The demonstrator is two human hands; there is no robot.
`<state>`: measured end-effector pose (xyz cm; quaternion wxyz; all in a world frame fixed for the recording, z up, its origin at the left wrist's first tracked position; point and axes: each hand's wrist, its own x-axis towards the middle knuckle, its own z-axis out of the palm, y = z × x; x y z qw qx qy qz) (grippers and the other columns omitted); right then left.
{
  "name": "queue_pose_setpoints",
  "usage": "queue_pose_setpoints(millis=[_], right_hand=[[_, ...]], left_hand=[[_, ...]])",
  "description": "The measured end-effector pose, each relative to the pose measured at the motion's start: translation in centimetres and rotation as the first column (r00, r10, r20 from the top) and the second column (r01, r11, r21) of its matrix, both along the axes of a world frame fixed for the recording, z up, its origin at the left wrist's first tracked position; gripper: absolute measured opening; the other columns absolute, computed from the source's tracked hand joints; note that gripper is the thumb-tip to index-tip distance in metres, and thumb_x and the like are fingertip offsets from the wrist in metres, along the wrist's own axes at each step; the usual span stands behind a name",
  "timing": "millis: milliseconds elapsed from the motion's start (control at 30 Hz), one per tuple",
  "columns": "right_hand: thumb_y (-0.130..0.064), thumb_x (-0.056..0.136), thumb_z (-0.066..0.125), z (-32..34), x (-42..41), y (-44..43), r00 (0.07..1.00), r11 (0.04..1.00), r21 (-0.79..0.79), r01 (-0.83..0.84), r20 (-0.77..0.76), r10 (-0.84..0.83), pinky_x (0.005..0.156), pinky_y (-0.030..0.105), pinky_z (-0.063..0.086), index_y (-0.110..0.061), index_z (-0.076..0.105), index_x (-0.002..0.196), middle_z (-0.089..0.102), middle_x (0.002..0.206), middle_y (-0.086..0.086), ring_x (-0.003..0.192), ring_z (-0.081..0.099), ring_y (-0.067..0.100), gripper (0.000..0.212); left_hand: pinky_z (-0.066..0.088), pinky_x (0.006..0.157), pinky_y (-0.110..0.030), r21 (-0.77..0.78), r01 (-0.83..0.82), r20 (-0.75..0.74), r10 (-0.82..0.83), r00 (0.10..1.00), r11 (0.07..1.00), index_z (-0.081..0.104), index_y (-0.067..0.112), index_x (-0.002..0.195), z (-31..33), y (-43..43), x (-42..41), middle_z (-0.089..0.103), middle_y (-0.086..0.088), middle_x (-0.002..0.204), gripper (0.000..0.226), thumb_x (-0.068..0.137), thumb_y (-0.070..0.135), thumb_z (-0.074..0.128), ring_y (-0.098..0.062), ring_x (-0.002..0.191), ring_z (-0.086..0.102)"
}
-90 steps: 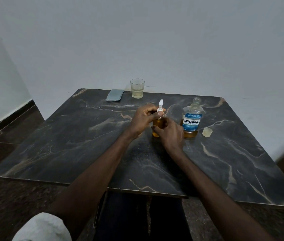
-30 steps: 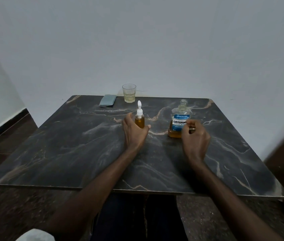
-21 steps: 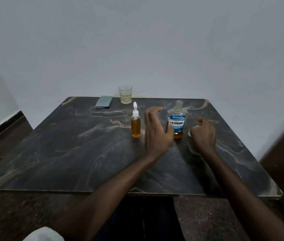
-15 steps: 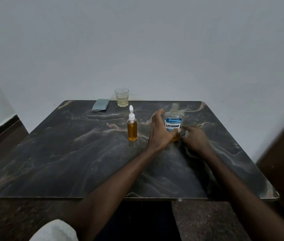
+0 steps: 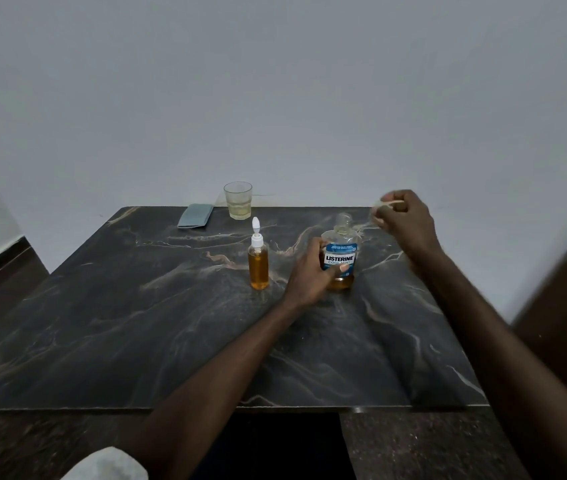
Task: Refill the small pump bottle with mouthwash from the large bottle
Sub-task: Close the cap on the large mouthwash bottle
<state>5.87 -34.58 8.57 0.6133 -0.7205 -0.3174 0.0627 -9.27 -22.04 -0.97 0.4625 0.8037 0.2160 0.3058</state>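
The small pump bottle (image 5: 258, 264), full of amber liquid with its white pump top on, stands upright on the dark marble table (image 5: 171, 323). To its right stands the large Listerine bottle (image 5: 341, 251), its neck uncapped and a little amber liquid at its bottom. My left hand (image 5: 311, 271) grips the large bottle's lower left side. My right hand (image 5: 401, 216) is raised above and to the right of the bottle's neck, pinching the pale translucent cap (image 5: 379, 206).
A glass (image 5: 238, 200) with a little pale liquid stands at the table's far edge. A flat grey-blue packet (image 5: 195, 215) lies to its left. A white wall rises right behind the table.
My left hand let go of the small pump bottle and moved right onto the large bottle. My right hand picked the cap off the table and lifted it above the bottle's neck.
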Motion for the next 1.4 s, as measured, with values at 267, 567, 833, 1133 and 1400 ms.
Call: queue_pose_setpoints(millis=[267, 567, 833, 1133, 1400], right_hand=[[-0.035, 0.084, 0.083, 1.4, -1.5, 0.8, 0.947, 0.96, 0.006, -0.281, 0.168, 0.276, 0.089, 0.03, 0.061, -0.023, 0.073, 0.107, 0.078, 0.102, -0.004, 0.098, 0.074, 0.012, 0.028], [-0.026, 0.082, 0.086, 4.2, -0.9, 0.5, 0.822, 0.862, -0.373, -0.342, 0.326, 0.467, 0.094, 0.033, 0.058, -0.033, 0.074, 0.112, 0.078, 0.103, -0.011, 0.099, 0.072, 0.004, 0.033], [-0.039, 0.08, 0.086, 8.9, -0.7, 2.7, 0.62, 0.646, -0.749, -0.147, 0.439, 0.65, 0.084, 0.021, 0.052, -0.034, 0.079, 0.102, 0.075, 0.085, -0.027, 0.085, 0.071, -0.005, 0.023], [-0.042, 0.078, 0.087, 10.1, -1.2, 3.9, 0.589, 0.51, -0.855, -0.091, 0.366, 0.72, 0.072, 0.011, 0.044, -0.052, 0.071, 0.11, 0.073, 0.092, -0.032, 0.077, 0.067, -0.011, 0.037], [-0.038, 0.073, 0.092, 10.5, -3.6, 6.1, 0.666, 0.44, -0.897, -0.037, 0.306, 0.68, 0.071, 0.028, 0.063, -0.021, 0.076, 0.1, 0.078, 0.083, -0.002, 0.062, 0.076, 0.01, 0.035]], left_hand=[[0.045, 0.081, -0.009, 0.017, -0.006, -0.02, 0.006, 1.0, 1.0, 0.047, 0.024, 0.138, -0.1, 0.4, 0.1, 0.064, 0.001, 0.139, 0.056, 0.092, 0.027, 0.08, -0.002, 0.115, 0.058], [0.047, 0.084, -0.013, 0.043, -0.01, -0.051, 0.012, 0.999, 0.999, 0.047, 0.025, 0.14, -0.4, 0.7, 0.3, 0.063, 0.001, 0.14, 0.059, 0.092, 0.03, 0.079, -0.005, 0.119, 0.058], [0.053, 0.099, -0.028, 0.036, 0.009, -0.063, -0.007, 0.998, 0.999, 0.046, 0.021, 0.144, -0.3, 0.8, 0.4, 0.063, -0.002, 0.143, 0.06, 0.093, 0.026, 0.078, -0.016, 0.13, 0.06], [0.049, 0.107, -0.035, 0.022, 0.013, -0.072, -0.011, 0.997, 1.0, 0.043, 0.022, 0.148, -0.1, 0.7, 0.3, 0.06, -0.002, 0.146, 0.062, 0.095, 0.02, 0.074, -0.02, 0.137, 0.056], [0.042, 0.103, -0.03, 0.007, 0.022, -0.058, -0.021, 0.998, 1.0, 0.04, 0.023, 0.153, 0.2, 0.4, 0.1, 0.058, -0.003, 0.149, 0.068, 0.095, 0.025, 0.075, -0.021, 0.139, 0.053]])
